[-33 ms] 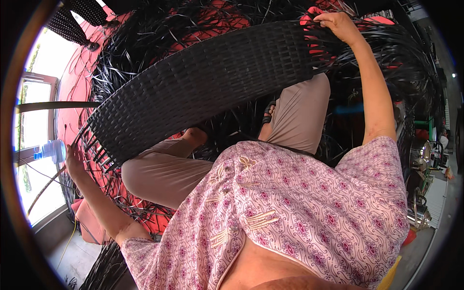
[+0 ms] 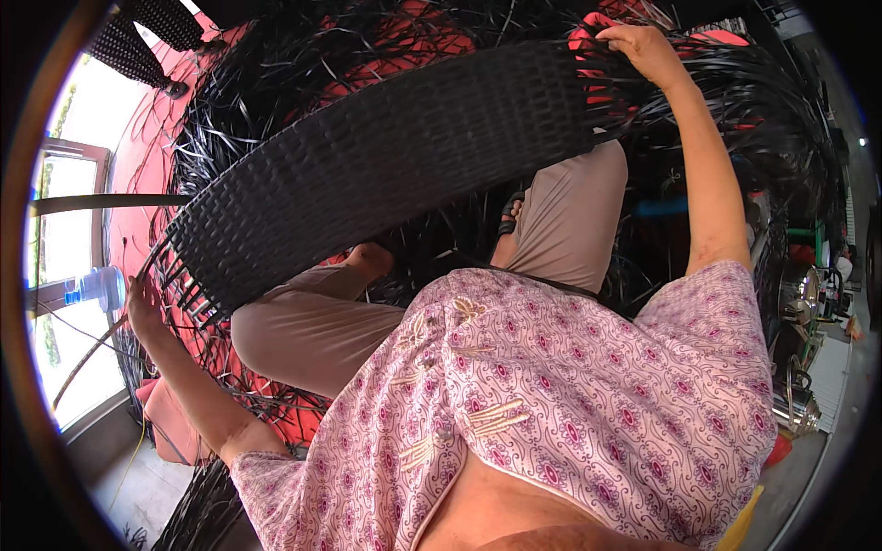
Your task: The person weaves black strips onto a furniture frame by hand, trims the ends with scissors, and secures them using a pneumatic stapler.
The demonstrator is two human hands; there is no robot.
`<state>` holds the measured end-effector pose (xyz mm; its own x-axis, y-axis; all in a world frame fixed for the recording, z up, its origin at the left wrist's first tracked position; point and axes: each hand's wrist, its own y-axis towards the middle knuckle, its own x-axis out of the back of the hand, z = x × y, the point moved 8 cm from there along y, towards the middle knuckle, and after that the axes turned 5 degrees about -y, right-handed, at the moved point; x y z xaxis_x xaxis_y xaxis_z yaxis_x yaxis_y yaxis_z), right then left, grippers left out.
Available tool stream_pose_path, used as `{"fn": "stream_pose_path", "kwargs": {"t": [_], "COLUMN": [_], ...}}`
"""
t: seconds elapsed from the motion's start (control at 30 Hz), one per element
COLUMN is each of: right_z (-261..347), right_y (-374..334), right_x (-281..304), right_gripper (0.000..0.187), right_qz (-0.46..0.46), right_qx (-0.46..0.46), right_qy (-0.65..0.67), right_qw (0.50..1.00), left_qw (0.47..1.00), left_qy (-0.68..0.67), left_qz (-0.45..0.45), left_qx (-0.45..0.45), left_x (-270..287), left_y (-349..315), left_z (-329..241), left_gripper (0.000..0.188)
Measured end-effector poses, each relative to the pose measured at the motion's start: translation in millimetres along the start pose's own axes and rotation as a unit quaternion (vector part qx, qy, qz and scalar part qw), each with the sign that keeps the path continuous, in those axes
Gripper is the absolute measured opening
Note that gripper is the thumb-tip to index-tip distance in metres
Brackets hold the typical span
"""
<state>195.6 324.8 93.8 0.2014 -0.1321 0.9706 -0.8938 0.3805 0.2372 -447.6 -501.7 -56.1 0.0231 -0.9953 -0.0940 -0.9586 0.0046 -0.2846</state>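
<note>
A long woven panel (image 2: 386, 156) of flat black strips lies across my bent knees, curving up toward the right. Loose strip ends stick out at its lower left end and its right end. My right hand (image 2: 643, 50) is raised past the panel's upper right corner, its thumb and fingers pinched on a black strip (image 2: 602, 41). At the far left, below the panel's left end, my left hand (image 2: 144, 308) is closed on a strip end; its fingertips are partly hidden.
Heaps of loose black strips (image 2: 230, 110) cover the red floor covering (image 2: 413, 55) around me. A clear blue-tinted water bottle (image 2: 101, 288) is beside my left hand, near a window (image 2: 73, 230). Metal pots (image 2: 797, 409) stand at the right. Another person's dark dotted trouser legs (image 2: 138, 55) show at upper left.
My right forearm has shifted very slightly to the left. The panel and my left hand stay in place.
</note>
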Motion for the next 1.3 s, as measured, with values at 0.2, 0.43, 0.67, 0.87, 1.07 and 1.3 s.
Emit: {"fn": "stream_pose_path", "kwargs": {"t": [0.2,0.43,0.67,0.87,1.07,1.3], "right_z": [-69.7,-61.8,-113.9,-132.5,-172.3,-107.8], "right_y": [-72.6,-64.5,-114.9,-136.3,-159.3,-103.6], "right_x": [15.2,56.1,52.1,81.6,-55.6,-41.2], "right_gripper": [0.018,0.019,0.022,0.026,0.041,0.04], "right_qz": [-0.047,-0.177,-0.244,-0.283,-0.049,-0.101], "right_qx": [-0.041,-0.116,-0.306,-0.315,-0.359,-0.226], "right_qy": [-0.254,-0.218,-0.2,-0.102,0.016,-0.06], "right_qw": [0.965,0.953,0.899,0.9,0.932,0.967], "left_qw": [0.988,0.919,0.97,0.978,0.952,0.944], "left_qy": [-0.12,-0.282,-0.228,-0.169,-0.183,-0.248], "left_qz": [0.061,0.231,-0.05,-0.048,0.158,0.094], "left_qx": [0.072,0.152,0.074,0.117,0.186,0.195], "left_x": [-31.6,40.1,76.7,69.8,77.7,-9.9], "left_y": [21.6,48.8,15.9,-6.0,5.3,-57.7], "left_z": [33.9,23.3,82.3,113.6,117.7,202.1], "left_gripper": [0.037,0.024,0.042,0.036,0.025,0.035]}}
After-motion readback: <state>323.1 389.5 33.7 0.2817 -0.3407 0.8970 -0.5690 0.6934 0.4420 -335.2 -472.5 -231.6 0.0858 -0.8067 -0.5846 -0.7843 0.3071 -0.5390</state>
